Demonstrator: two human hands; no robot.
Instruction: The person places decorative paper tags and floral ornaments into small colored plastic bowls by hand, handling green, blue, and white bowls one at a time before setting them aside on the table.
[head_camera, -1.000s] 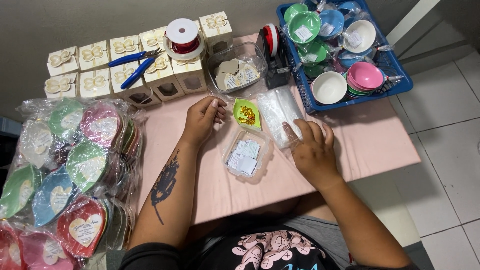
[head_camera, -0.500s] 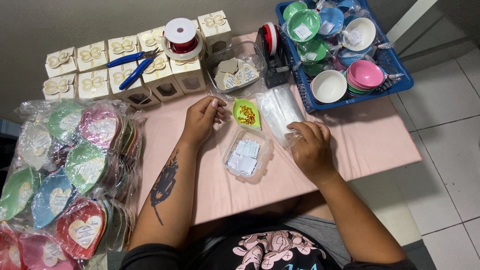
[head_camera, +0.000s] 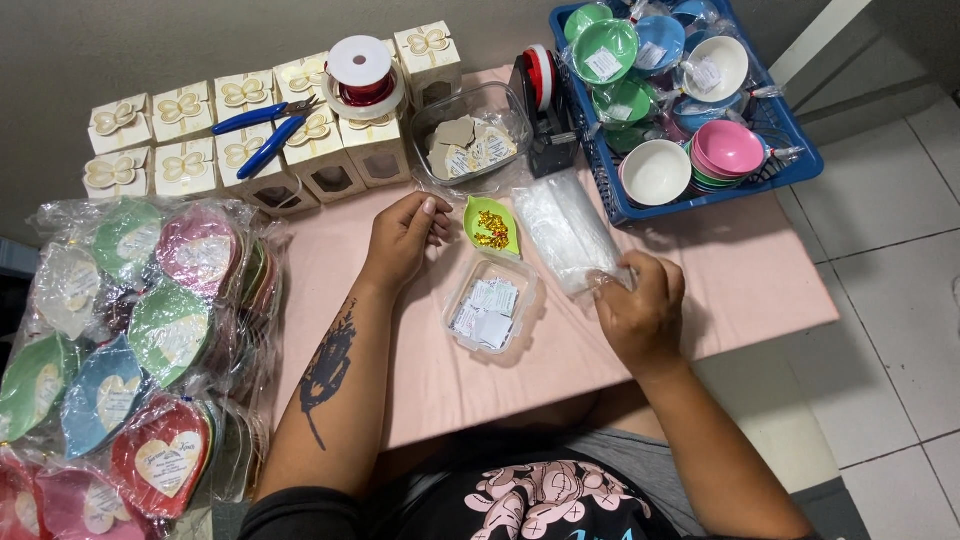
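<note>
Bags (head_camera: 565, 230), clear and stacked mid-table, pinched at the near end by right hand (head_camera: 640, 310); leftward, wrapped heart dishes (head_camera: 130, 340), cream boxes (head_camera: 250, 130), then left hand (head_camera: 400, 240) loosely curled, gripping nothing visible, beside green dish (head_camera: 490, 225) above clear tub (head_camera: 490, 305); blue basket (head_camera: 790, 170) far right.

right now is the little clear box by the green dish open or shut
Open: the clear box has no lid on, and the white paper tags inside lie uncovered.

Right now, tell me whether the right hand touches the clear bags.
Touching. The head view shows the right hand with its fingers pinching the near end of the clear bags.
</note>
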